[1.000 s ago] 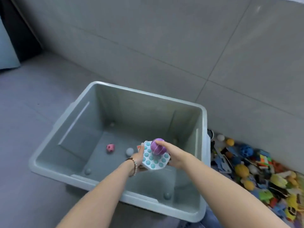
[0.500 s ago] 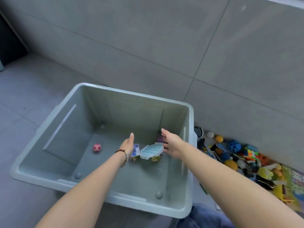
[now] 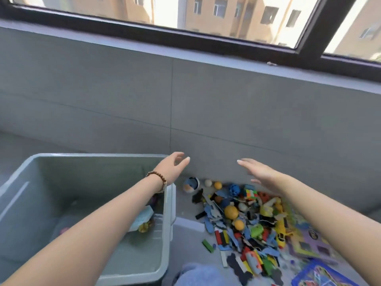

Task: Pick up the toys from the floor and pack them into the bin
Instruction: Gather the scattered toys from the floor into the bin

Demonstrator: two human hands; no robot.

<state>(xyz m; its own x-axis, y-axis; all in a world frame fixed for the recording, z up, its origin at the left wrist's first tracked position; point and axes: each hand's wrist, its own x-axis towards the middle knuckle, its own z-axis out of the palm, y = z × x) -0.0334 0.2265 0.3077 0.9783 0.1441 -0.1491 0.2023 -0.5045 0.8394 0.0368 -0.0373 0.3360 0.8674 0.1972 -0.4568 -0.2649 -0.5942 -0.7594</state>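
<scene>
Head camera shows left hand (image 3: 172, 166) over the far corner of the bin (image 3: 170, 213), right hand (image 3: 259, 173) above toys (image 3: 247, 219) heaped on the floor (image 3: 185, 240); each grip loose, fingers apart, holding nothing.

I've got the grey plastic bin (image 3: 167, 215) upright and open-topped on the floor (image 3: 185, 232) at lower left, with a pale blue bubble pad (image 3: 142, 220) tilted against its right side, over something yellow. The toy pile (image 3: 253, 234) is on the floor just right of the bin. It's a jumble of an orange ball (image 3: 231, 212), a blue holed ball (image 3: 234, 189), a puzzle cube (image 3: 250, 193), flat blue pieces and coloured blocks.
</scene>
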